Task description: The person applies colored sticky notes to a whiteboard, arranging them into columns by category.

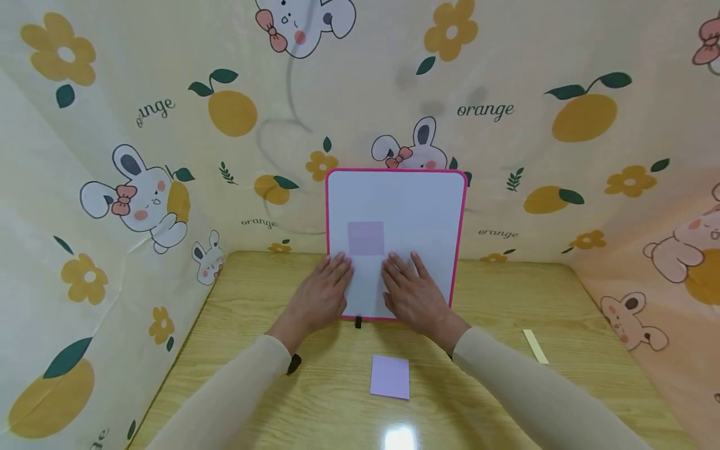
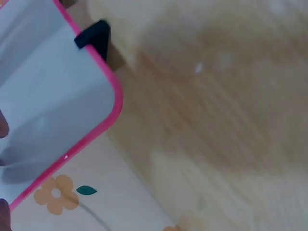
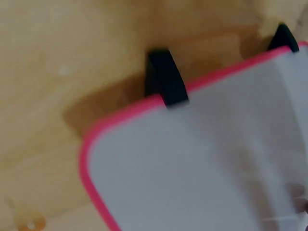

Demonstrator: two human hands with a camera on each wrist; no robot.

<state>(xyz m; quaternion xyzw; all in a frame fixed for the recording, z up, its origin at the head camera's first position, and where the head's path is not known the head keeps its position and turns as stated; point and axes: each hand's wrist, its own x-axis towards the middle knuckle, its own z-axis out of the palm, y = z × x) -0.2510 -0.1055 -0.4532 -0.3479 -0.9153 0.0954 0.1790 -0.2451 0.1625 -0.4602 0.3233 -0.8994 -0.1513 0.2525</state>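
A whiteboard with a pink rim stands upright in the middle of the head view, and a pale purple square note is on its face. My left hand lies against the board's lower left part, fingers extended, just below the note. Across from it, my right hand rests on the lower right part with its fingers spread a little. Left fingertips touch near the board's edge in the left wrist view. Black stand clips hold the board's bottom edge in the right wrist view.
On the wooden table in front of the board lies a purple sticky-note pad. A narrow yellow strip lies to the right. Printed cloth with oranges and rabbits encloses the back and sides.
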